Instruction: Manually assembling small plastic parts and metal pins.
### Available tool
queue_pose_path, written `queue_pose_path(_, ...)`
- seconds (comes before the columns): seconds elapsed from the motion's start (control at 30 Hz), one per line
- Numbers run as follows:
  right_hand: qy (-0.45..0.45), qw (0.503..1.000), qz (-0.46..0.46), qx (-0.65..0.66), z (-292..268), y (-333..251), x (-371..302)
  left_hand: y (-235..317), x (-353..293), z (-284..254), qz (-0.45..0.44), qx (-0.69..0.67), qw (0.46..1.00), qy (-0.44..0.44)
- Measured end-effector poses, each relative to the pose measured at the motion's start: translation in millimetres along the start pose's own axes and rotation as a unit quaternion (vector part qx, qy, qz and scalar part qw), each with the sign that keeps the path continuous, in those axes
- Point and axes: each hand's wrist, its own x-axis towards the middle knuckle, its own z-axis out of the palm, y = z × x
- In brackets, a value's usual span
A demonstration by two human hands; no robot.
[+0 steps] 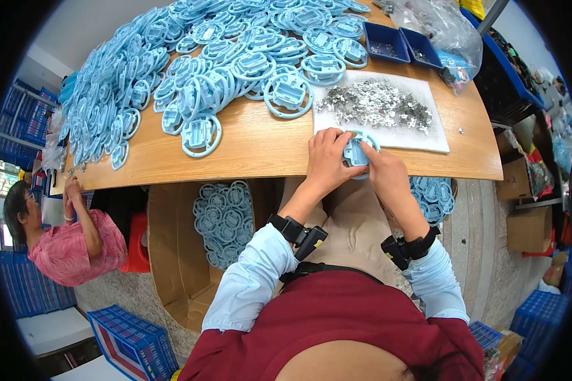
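Note:
A light blue plastic ring-shaped part (357, 152) is held at the table's front edge, gripped from both sides. My left hand (327, 155) closes on its left side, thumb low and fingers over the top. On its right side, my right hand (388, 168) has its fingertips pressed against the part. Whatever small piece may be under the fingers is hidden. Just beyond my hands lies a white foam sheet (435, 141) bearing a heap of small silvery metal pieces (375, 101). A large pile of the same blue parts (254, 51) covers the table's far and left side.
Two dark blue trays (386, 43) and a clear plastic bag (451, 32) stand at the back right of the wooden table (260, 143). Below it, a cardboard box (171, 254) holds more blue parts. A co-worker (76, 247) sits at the left end. Blue crates (133, 340) stand lower left.

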Motion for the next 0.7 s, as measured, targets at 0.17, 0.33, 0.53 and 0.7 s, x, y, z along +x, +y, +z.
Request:
queue_pose_path(0.17, 0.084, 0.987, 0.049, 0.131, -6.7, -1.1, 12.2, 0.3, 0.3, -4.4, -0.006, -0.007, 1.0, -0.009)
queue_pose_path(0.33, 0.073, 0.982, 0.069, 0.158, 1.4, 10.5, 31.4, -2.7, -1.5, -0.9, 0.005, -0.017, 1.0, 0.011)
queue_pose_path(0.53, 0.022, 0.974, 0.093, 0.205, 7.5, 10.4, 40.6, -3.2, -1.8, 0.8, -0.004, -0.015, 1.0, -0.016)
queue_pose_path(0.7, 0.002, 0.967, 0.086, 0.241, 10.1, 16.4, 45.9, -1.8, 1.6, 1.0, 0.004, -0.007, 1.0, -0.013)
